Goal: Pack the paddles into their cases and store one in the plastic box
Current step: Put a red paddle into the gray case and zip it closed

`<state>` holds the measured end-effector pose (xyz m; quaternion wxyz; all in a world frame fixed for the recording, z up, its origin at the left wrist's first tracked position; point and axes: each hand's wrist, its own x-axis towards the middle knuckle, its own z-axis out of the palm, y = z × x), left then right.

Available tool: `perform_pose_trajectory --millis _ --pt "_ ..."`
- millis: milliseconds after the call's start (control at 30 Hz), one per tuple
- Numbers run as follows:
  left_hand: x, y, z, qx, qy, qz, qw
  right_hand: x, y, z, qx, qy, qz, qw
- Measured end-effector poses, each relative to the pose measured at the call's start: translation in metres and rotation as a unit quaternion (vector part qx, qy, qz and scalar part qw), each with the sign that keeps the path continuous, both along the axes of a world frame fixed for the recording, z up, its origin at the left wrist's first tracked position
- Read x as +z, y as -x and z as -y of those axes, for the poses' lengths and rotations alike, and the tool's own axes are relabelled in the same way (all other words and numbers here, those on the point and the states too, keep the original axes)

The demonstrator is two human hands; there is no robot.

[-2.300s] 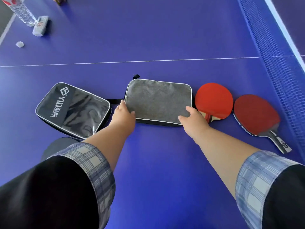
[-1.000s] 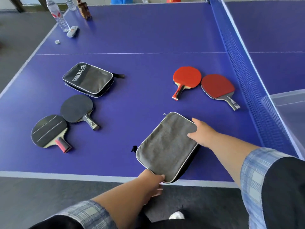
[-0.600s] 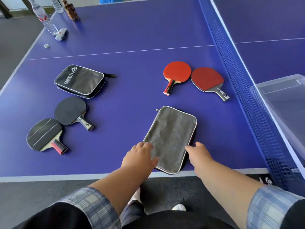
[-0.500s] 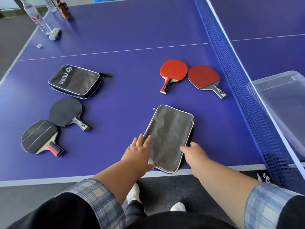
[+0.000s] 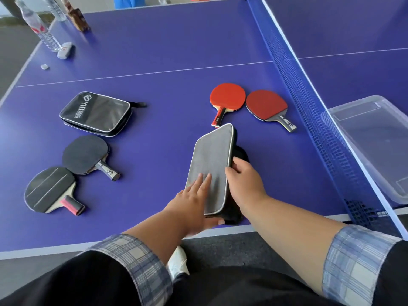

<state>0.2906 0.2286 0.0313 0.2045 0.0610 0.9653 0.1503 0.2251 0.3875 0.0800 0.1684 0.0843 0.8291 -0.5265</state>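
Note:
A grey paddle case (image 5: 212,160) lies near the table's front edge, its right side lifted so the black underside shows. My right hand (image 5: 244,181) grips that lifted right edge. My left hand (image 5: 192,205) holds the near left corner, fingers flat on top and thumb under it. Two red paddles (image 5: 227,97) (image 5: 266,104) lie side by side just beyond the case. A black case (image 5: 95,112) printed with white lettering lies to the left. Two black paddles (image 5: 85,154) (image 5: 49,188) rest in front of it. A clear plastic box (image 5: 375,138) stands right of the net.
The blue net (image 5: 309,102) runs along the right between the paddles and the box. Water bottles (image 5: 40,29), a brown object (image 5: 78,18), a small white item (image 5: 65,53) and a cap (image 5: 44,66) stand at the far left corner. The blue table (image 5: 165,51) ends just below my hands.
The grey case lay flat half a second ago; now its right edge is raised in my right hand, and my left hand has slid onto its near corner.

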Motion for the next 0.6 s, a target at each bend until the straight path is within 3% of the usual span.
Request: perform_pose_trajectory --millis 133,333,433,533,600 --pt "0.045 0.001 0.037 -0.017 -0.079 -0.153 0.985 0.018 0.004 0.048 0.047 0.070 -0.030 0.996" --pt "0.070 0.011 0.099 0.038 -0.062 -0.179 0.981 0.004 0.012 0.119 0.080 0.134 0.028 0.987" --pt "0.054 0.017 0.125 0.122 -0.070 -0.096 0.985 -0.019 0.016 0.145 0.210 -0.002 0.005 0.978" --pt "0.024 0.019 0.146 0.195 -0.038 -0.004 0.980 -0.052 0.012 0.153 0.341 -0.183 0.035 0.921" --pt "0.005 0.017 0.156 0.180 0.021 0.059 0.982 -0.067 0.007 0.151 0.373 -0.273 0.064 0.884"
